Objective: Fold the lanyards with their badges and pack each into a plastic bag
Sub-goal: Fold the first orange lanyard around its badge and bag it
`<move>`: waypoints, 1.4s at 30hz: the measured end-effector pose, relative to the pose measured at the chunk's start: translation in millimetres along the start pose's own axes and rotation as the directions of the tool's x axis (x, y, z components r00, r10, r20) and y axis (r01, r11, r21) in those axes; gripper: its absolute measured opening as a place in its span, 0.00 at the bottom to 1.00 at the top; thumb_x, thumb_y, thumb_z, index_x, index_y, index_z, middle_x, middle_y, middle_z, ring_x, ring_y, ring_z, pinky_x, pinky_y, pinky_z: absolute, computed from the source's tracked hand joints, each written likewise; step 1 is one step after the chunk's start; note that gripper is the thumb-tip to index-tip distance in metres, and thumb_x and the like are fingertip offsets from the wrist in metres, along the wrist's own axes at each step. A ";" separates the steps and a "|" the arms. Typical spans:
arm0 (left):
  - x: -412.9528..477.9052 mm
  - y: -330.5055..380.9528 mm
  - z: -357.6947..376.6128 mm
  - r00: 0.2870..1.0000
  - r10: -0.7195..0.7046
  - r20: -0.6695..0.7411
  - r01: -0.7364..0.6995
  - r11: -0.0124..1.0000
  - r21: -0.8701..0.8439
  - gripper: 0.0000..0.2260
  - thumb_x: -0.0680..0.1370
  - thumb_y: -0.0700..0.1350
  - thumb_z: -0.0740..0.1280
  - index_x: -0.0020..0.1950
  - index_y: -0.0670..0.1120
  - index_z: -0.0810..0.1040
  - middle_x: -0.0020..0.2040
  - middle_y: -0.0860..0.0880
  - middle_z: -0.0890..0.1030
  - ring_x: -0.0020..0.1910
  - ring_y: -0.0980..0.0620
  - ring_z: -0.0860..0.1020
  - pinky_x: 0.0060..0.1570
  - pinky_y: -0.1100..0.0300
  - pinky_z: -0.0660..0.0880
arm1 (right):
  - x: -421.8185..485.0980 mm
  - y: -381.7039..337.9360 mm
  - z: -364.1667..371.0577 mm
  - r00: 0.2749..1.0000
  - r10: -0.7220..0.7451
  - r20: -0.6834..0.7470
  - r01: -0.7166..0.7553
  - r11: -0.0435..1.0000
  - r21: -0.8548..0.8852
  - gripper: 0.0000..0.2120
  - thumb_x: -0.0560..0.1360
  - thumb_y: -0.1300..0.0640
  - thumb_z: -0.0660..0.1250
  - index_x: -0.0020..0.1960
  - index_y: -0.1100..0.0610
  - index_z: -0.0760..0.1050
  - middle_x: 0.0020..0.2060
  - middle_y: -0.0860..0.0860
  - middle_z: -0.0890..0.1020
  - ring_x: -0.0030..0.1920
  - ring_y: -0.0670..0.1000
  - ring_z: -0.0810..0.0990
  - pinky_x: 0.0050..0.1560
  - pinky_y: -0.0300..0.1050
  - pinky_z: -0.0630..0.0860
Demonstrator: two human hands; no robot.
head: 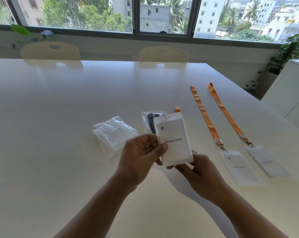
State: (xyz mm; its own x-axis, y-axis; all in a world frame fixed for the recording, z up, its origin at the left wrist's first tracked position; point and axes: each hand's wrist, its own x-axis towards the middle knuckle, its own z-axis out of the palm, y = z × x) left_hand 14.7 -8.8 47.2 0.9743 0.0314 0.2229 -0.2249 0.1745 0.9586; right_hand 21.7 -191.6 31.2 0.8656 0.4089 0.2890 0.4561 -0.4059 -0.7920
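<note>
- Left hand (pixel 142 152) is clamped on the left edge of the "Skinny Pete" badge (pixel 172 140), with the thumb laid across the front and the fingers curled behind.
- The right hand (pixel 198 169) is pinched on the badge's lower edge from beneath, so the badge is held upright above the table (pixel 59 117), near the middle of the scene.
- Only a short orange stub (pixel 177 109) of its strap is seen above the badge top. The strap is judged to be folded up behind the badge, though that side is hidden.
- Just behind the held badge, a bag with dark contents (pixel 149 121) is laid on the table. It is taken for one finished pack, but what is inside cannot be told.
- To the left, a stack of empty bags (pixel 114 133) is lying flat, and none is held or opened yet.
- To the right, two sets are laid out full length and unfolded: the nearer lanyard (pixel 203 114) is clipped to the "Tony Stark" badge (pixel 238 167), and the right-hand lanyard (pixel 226 110) to a blurred badge (pixel 267 162).
- The task is judged less than half done: the held set is yet to be bagged, and two sets are yet to be folded and packed.
</note>
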 end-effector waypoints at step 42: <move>-2.3 -7.0 -4.7 0.941 0.241 0.239 -0.334 0.782 0.527 0.09 0.76 0.42 0.67 0.51 0.55 0.82 0.42 0.61 0.83 0.40 0.56 0.80 0.39 0.59 0.78 | 47.6 -66.0 -76.4 0.959 0.005 -0.283 0.050 0.980 0.190 0.11 0.78 0.61 0.62 0.57 0.56 0.80 0.36 0.39 0.84 0.22 0.44 0.68 0.24 0.36 0.67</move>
State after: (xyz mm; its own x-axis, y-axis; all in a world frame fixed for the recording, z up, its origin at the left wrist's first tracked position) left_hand 14.0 -5.4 39.1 0.8605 -0.1633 0.4826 -0.5054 -0.3930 0.7682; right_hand 48.5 -207.8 138.3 0.8912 0.1585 0.4251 0.4517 -0.2220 -0.8641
